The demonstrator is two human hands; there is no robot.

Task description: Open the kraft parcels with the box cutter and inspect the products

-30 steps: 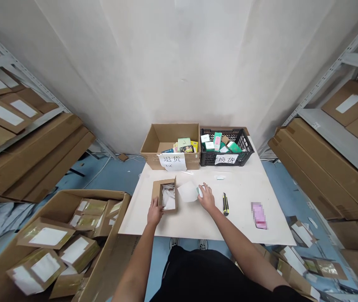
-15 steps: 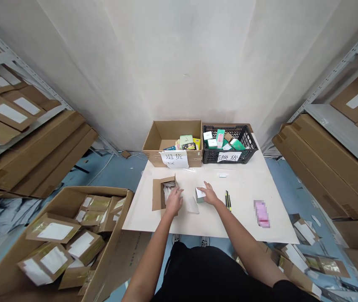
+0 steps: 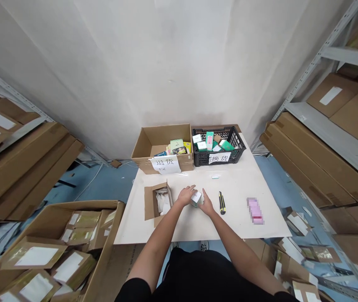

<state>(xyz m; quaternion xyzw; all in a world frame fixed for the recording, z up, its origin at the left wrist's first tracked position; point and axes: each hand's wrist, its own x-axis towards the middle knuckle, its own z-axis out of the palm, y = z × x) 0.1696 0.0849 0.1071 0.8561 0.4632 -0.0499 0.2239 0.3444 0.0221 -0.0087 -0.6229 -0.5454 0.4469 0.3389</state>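
A small white and green box [image 3: 196,199] is between my two hands, over the middle of the table. My left hand [image 3: 186,196] grips it from the left, fingers reaching along its far edge. From the right, my right hand [image 3: 207,204] holds its side, with the thumb and fingers partly hidden. Left of my hands stands a small cardboard carton [image 3: 152,203] with its flaps up. White wrapping [image 3: 163,202] fills the carton. A black and yellow box cutter [image 3: 222,203] lies to the right of my right hand.
At the back of the table [image 3: 238,226] stand a labelled cardboard box [image 3: 141,161] and a labelled black crate [image 3: 202,159], both holding small boxes. A pink blurred item [image 3: 255,211] lies at right. A large carton of parcels [image 3: 117,222] stands left; loaded shelves flank both sides.
My left hand has left the carton and moved right to the small box, which my right hand also holds. The clear bag beside it no longer shows on the table. My view has shifted.
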